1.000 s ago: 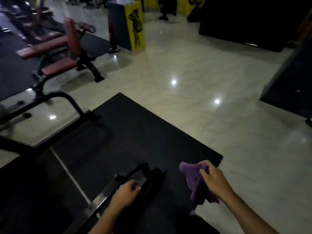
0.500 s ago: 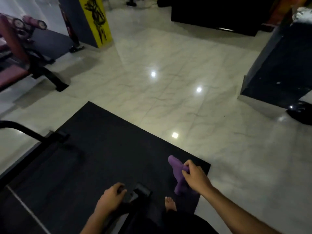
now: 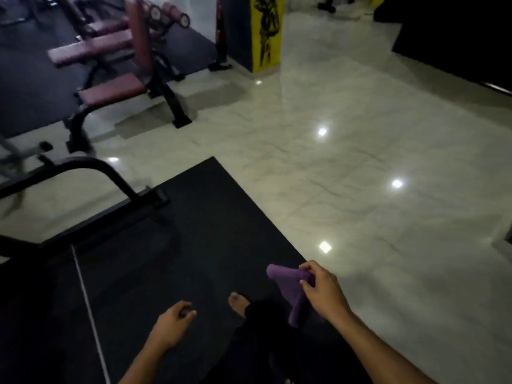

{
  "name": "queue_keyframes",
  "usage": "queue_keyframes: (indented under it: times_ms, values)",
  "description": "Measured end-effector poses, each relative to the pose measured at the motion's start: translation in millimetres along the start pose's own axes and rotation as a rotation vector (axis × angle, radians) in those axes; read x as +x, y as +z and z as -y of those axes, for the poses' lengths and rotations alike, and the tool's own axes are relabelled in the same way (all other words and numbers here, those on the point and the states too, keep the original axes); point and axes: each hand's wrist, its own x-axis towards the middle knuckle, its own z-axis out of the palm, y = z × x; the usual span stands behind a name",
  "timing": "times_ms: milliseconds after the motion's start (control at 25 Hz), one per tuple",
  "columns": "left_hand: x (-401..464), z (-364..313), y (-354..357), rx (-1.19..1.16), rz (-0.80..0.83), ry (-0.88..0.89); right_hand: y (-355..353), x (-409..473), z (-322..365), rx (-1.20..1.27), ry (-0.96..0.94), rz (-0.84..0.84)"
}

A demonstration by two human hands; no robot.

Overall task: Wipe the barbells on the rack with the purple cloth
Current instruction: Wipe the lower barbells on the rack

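The right hand [image 3: 322,289] pinches a soft, rumpled purple cloth [image 3: 289,289] that hangs limp at near right, over a matte black rubber mat [image 3: 194,231]. The left hand [image 3: 173,321] hangs loosely curled, holding nothing. Glossy marbled floor [image 3: 360,162] reflects lights; a padded maroon bench [image 3: 110,90] stands far left.

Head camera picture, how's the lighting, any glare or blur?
Head view: dim overall; ceiling lights glare as bright spots on the glossy floor; the bench and frame at left are motion-blurred; the right hand and purple cloth stay fairly sharp.
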Motion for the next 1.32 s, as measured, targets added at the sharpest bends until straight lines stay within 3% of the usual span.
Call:
queue_keyframes:
  times_ms: [280, 480, 640, 800, 960, 1160, 1320]
  values:
    - [86, 37, -109, -0.228, -0.094, -0.106, 77, 169, 170, -0.133, -0.256, 0.308]
    - [120, 48, -222, -0.283, -0.299, -0.068, 144, 259, 344, 0.016, -0.294, 0.431]
    - [145, 38, -284, -0.22, -0.57, 0.116, 200, 297, 453, 0.029, -0.373, 0.591]
    - [200, 34, -349, -0.186, -0.847, 0.141, 274, 335, 556, 0.062, -0.482, 0.712]
    - [247, 52, -411, 0.05, -0.83, -0.035, 333, 351, 651, 0.208, -0.417, 0.834]
    - [260, 130, -520, -0.149, -0.896, -0.148, 413, 374, 768, 0.048, -0.626, 0.87]
    - [238, 187, -606, -0.314, -1.043, -0.117, 470, 385, 860, -0.115, -0.869, 0.82]
